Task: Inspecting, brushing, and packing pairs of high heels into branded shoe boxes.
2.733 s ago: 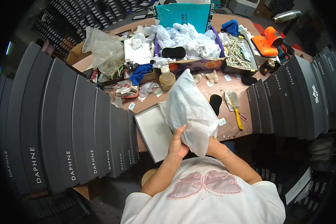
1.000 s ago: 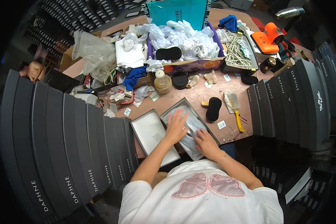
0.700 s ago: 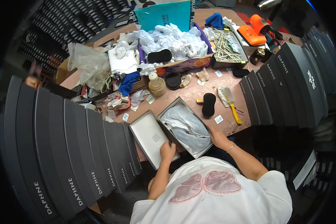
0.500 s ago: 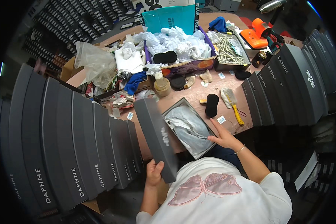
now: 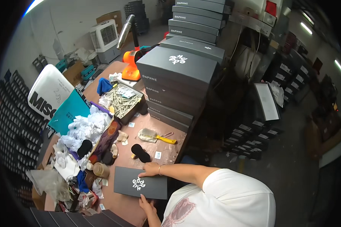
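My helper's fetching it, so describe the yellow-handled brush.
At the right of the pink tabletop stands a dark shoebox stack. The brush lies just this side of it. Its long yellow handle separates it from the black hourglass pad nearby.

White lettering stands on the dark box between left grip and right grip. Beyond right grip: pale lettering, stacked boxes; bold black lettering, white panel.
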A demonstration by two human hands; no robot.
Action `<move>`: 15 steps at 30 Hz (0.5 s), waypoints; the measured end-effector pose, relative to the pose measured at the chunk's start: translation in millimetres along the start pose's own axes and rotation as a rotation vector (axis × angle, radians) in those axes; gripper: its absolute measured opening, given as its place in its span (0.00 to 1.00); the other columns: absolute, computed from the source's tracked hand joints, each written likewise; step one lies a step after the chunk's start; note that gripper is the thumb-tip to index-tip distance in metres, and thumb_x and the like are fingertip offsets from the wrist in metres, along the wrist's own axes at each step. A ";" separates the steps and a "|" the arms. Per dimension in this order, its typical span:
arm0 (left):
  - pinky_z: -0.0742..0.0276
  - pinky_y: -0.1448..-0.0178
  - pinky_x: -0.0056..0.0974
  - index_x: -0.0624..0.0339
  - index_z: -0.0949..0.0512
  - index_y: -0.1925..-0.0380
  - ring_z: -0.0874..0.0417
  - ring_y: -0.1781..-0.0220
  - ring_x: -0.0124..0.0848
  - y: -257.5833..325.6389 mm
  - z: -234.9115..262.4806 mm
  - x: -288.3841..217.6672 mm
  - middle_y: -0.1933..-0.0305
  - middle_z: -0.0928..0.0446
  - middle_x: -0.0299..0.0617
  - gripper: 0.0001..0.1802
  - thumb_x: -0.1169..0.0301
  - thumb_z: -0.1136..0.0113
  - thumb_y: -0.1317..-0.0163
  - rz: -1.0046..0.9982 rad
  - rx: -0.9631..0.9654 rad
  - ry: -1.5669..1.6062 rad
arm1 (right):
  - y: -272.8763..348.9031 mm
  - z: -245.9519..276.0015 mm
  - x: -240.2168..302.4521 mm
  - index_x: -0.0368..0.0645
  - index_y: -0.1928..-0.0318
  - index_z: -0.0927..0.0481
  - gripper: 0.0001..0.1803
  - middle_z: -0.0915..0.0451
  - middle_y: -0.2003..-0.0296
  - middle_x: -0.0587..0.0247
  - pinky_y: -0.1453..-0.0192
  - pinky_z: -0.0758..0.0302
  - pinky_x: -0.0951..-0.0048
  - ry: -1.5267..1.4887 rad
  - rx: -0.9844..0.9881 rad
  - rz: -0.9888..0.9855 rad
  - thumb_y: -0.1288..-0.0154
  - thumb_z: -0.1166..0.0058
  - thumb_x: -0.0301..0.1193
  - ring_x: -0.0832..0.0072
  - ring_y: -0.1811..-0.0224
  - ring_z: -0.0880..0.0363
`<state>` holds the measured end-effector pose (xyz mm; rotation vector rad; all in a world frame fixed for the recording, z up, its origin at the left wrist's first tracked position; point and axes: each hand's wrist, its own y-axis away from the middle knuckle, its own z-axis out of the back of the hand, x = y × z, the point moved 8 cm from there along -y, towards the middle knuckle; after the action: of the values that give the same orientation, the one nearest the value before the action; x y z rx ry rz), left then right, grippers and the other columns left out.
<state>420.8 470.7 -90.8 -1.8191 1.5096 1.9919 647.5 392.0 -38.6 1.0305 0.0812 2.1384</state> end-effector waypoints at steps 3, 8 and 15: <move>0.32 0.40 0.59 0.57 0.39 0.35 0.31 0.38 0.45 -16.0 10.8 24.9 0.37 0.33 0.47 0.39 0.42 0.46 0.38 0.195 0.120 0.076 | 11.9 -12.8 -16.3 0.33 0.45 0.23 0.49 0.23 0.49 0.37 0.40 0.29 0.57 -0.139 0.071 -0.143 0.46 0.52 0.69 0.49 0.45 0.24; 0.36 0.31 0.49 0.58 0.36 0.36 0.30 0.36 0.42 34.1 -14.6 -17.3 0.33 0.35 0.45 0.38 0.40 0.53 0.35 -0.074 0.273 0.461 | 88.9 7.5 59.6 0.49 0.27 0.49 0.53 0.42 0.37 0.37 0.30 0.42 0.60 -0.325 0.196 0.359 0.47 0.39 0.54 0.46 0.33 0.41; 0.34 0.32 0.48 0.59 0.36 0.36 0.31 0.36 0.41 126.4 -192.4 -234.0 0.34 0.34 0.46 0.34 0.46 0.57 0.32 -0.598 0.373 0.488 | 217.0 254.1 151.6 0.49 0.27 0.50 0.54 0.59 0.28 0.39 0.27 0.53 0.53 -0.432 -0.328 0.901 0.46 0.41 0.61 0.44 0.26 0.58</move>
<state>556.9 404.7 200.5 -2.3036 1.1064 0.9807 634.2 271.6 307.7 1.4619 -1.0876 2.4757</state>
